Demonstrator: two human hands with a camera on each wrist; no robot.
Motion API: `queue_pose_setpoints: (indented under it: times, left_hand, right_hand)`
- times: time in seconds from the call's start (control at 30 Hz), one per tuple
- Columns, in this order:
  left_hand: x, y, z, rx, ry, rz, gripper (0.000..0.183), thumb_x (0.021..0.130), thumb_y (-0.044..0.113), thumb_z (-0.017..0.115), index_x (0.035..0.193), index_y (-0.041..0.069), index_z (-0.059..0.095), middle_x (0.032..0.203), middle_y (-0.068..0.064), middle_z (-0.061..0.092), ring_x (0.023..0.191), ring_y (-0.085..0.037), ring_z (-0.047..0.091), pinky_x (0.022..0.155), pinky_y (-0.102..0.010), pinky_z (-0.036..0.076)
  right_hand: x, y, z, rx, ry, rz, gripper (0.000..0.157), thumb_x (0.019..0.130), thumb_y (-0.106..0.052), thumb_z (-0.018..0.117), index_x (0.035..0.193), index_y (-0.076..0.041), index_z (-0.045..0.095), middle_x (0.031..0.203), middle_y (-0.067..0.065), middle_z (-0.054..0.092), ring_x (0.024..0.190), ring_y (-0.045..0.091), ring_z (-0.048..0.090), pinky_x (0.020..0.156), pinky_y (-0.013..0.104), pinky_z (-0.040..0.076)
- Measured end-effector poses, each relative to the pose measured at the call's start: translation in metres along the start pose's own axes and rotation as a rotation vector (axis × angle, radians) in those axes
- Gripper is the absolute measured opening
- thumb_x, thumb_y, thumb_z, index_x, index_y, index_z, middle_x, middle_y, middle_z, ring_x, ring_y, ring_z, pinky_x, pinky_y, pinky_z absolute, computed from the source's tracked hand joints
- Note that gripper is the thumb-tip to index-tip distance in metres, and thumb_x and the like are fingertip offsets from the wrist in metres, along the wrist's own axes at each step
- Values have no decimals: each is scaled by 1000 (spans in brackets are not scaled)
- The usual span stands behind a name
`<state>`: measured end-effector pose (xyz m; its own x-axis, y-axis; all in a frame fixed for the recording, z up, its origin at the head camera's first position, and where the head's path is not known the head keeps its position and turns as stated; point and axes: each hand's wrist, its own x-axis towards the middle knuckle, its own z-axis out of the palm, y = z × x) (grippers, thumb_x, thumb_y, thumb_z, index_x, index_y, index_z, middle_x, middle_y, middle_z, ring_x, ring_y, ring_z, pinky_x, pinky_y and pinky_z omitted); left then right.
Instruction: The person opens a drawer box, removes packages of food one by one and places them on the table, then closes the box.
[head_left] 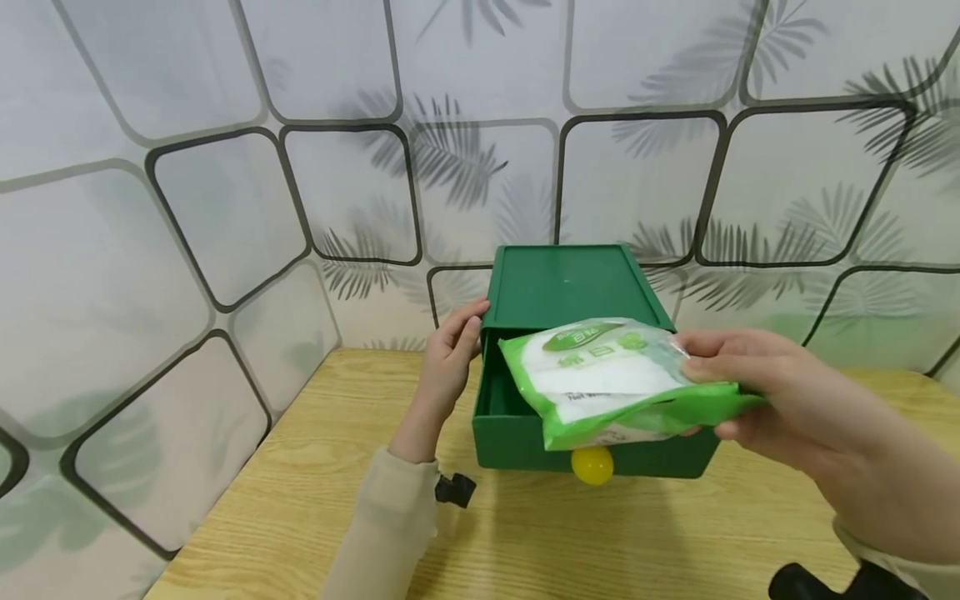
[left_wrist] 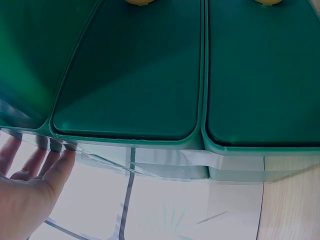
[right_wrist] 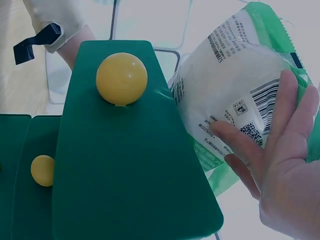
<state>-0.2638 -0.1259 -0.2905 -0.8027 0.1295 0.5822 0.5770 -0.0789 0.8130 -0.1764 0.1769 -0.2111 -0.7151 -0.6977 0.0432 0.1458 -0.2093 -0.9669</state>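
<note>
My right hand (head_left: 795, 408) pinches the right end of a plastic packet (head_left: 607, 387) with bright green edges and white contents, thumb on top and fingers beneath. The packet lies over the pulled-out drawer (head_left: 517, 446) of a green plastic drawer cabinet (head_left: 570, 283), covering part of its opening. In the right wrist view, the packet's underside (right_wrist: 220, 95) shows a barcode and small print. A round yellow knob (head_left: 592, 465) sits on the drawer front. My left hand (head_left: 447, 354) touches the cabinet's upper left side; in the left wrist view its fingertips (left_wrist: 66, 160) meet the side edge.
The cabinet stands on a wood-grain table (head_left: 315, 467) near a wall covering (head_left: 480, 183) with leaf prints. Lower drawer fronts (left_wrist: 255, 75) with yellow knobs appear shut in the left wrist view. Black straps sit at both wrists.
</note>
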Motion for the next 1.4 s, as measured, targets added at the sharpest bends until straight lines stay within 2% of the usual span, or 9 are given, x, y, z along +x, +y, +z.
queue_pose_setpoints:
  times: [0.33,0.63,0.83,1.0,1.17,1.4]
  left_hand:
    - [1,-2,0,8,-9,12,38,96,21,41,126,-2,47,130,-11,42,112,-24,46,88,-38,43]
    - [0,-1,-2,12,-17,16,37,96,20,40,126,-2,47,131,-11,41,113,-24,45,88,-37,43]
    - [-1,0,-2,24,-19,16,38,96,21,40,126,-1,47,131,-11,41,113,-24,46,88,-37,43]
    - [-2,0,-2,20,-19,18,38,96,21,40,127,-1,46,132,-11,41,114,-24,45,89,-38,43]
    - [-2,-2,-3,16,-20,20,39,96,22,40,127,-1,46,132,-12,40,114,-24,45,89,-38,42]
    - [-3,-3,-3,22,-18,15,39,96,22,40,127,-1,46,131,-11,41,114,-24,45,89,-38,42]
  right_hand:
    - [-11,0,-16,36,25,-79,39,97,1,24,123,-4,51,105,18,60,68,10,59,48,17,48]
    - [-23,0,-27,65,-12,-118,44,96,3,17,126,-4,49,109,17,58,73,12,58,49,18,47]
    - [-33,2,-39,68,-11,-140,47,96,3,13,126,-4,49,112,18,56,74,13,58,47,19,46]
    - [-43,4,-48,55,26,-175,48,96,4,11,125,-4,48,113,20,55,76,15,59,44,21,45]
    - [-52,7,-57,37,95,-257,50,95,7,12,122,-4,52,108,22,56,68,16,58,36,22,38]
    - [-64,8,-69,10,181,-315,52,94,8,12,117,-4,56,99,22,60,59,12,55,32,25,20]
